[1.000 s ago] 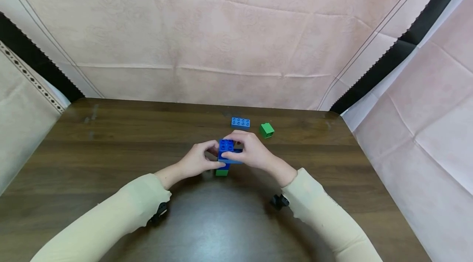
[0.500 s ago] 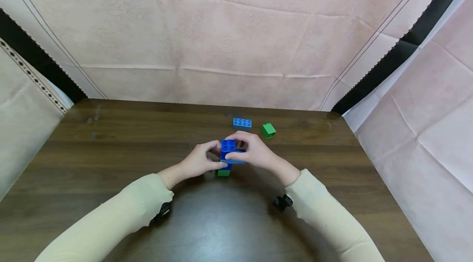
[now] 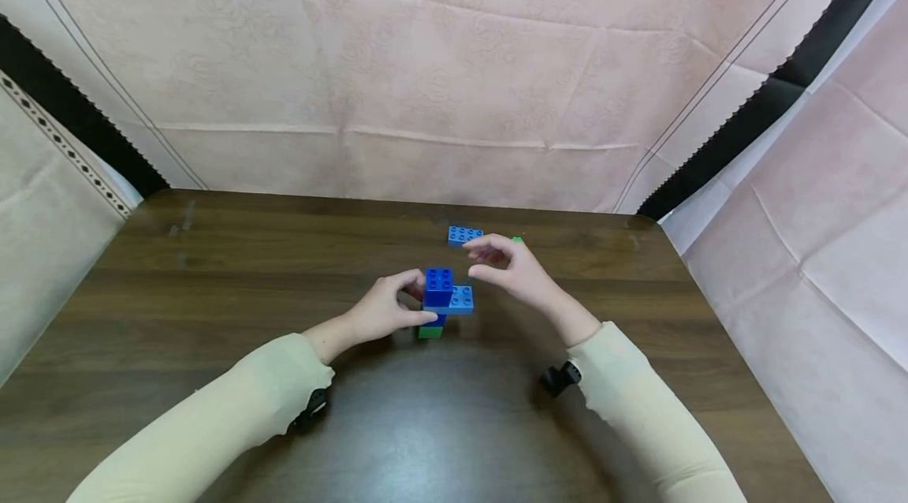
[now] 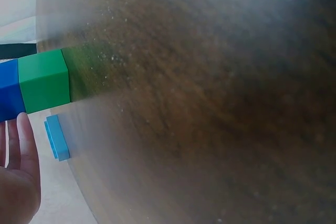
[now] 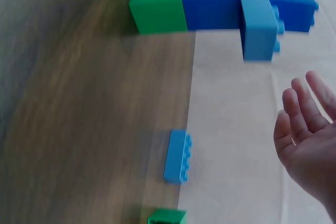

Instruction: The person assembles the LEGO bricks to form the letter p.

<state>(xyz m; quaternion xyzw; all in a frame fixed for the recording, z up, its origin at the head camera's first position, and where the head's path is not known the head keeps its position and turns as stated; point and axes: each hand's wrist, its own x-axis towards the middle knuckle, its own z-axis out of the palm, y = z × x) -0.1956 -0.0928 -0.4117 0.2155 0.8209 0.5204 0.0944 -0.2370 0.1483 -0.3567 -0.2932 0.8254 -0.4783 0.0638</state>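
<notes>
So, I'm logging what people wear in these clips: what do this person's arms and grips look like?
The left sleeve and right sleeve are long, plain and pale cream with a greenish tint, ending in wavy edges near the wrists. A small black device shows by the left wrist, another by the right. The left grip and right grip are gloveless.

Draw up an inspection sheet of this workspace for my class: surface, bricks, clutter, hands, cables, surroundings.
Surface: brown wood-grain table.
Bricks: upright brick stack, bottom up green, dark blue, light blue jutting right, dark blue; beyond it, loose light-blue brick and loose green brick.
Clutter: nothing seen.
Hands: left hand holds the brick stack; right hand holds nothing.
Cables: nothing seen.
Surroundings: pale patterned cloth with black bands.
</notes>
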